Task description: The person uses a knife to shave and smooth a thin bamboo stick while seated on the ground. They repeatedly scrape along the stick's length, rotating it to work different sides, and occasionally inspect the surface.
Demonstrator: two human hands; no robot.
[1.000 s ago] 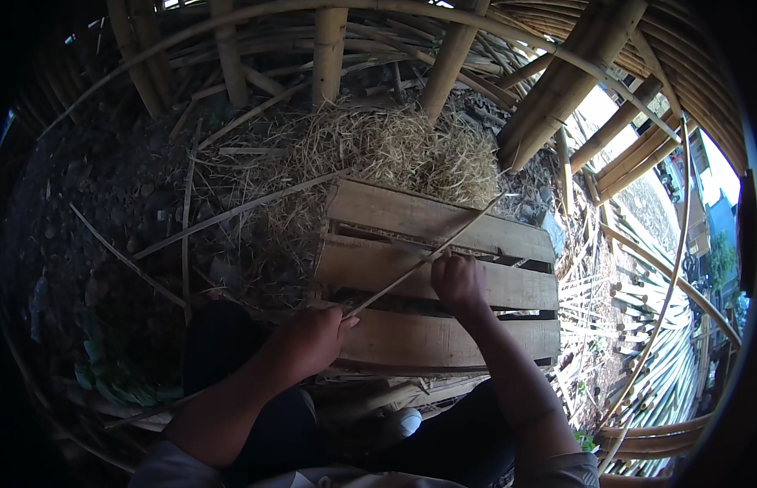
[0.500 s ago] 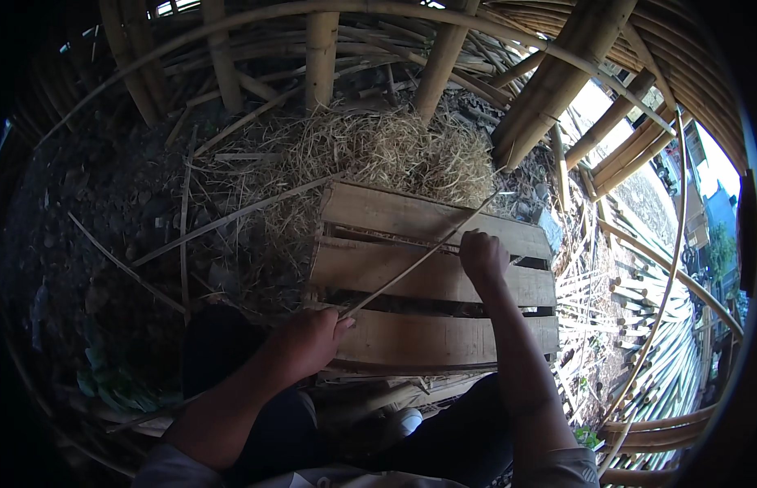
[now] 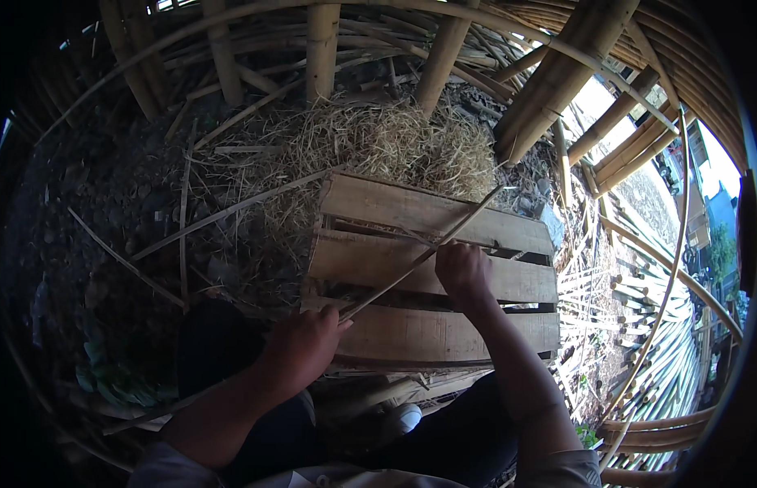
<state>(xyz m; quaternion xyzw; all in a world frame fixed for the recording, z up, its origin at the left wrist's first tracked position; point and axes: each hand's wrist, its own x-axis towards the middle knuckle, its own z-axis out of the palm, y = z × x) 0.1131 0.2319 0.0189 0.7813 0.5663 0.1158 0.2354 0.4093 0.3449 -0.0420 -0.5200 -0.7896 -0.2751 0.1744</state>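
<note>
A long thin bamboo strip [image 3: 391,286] slants across the slatted wooden crate top [image 3: 419,335] in front of me. My left hand [image 3: 313,337] is closed round its lower part, at the crate's near left corner. Behind that hand the strip seems to run on under my forearm toward the lower left. My right hand [image 3: 465,272] is a fist against the strip's right side, over the crate's middle. It grips what looks like a knife [image 3: 409,235], mostly hidden, with a thin part showing left of the fist. The strip's pale far end rises past the crate's far edge.
A heap of curly bamboo shavings [image 3: 395,146] lies beyond the crate. Thick bamboo posts [image 3: 321,57] stand behind it. Loose strips [image 3: 224,220] lie on the dark ground at left. Many cut bamboo lengths [image 3: 655,333] are stacked in sunlight at right.
My right hand has moved left and slightly down along the bamboo strip, toward my left hand. The left hand has stayed nearly in place, still gripping the strip.
</note>
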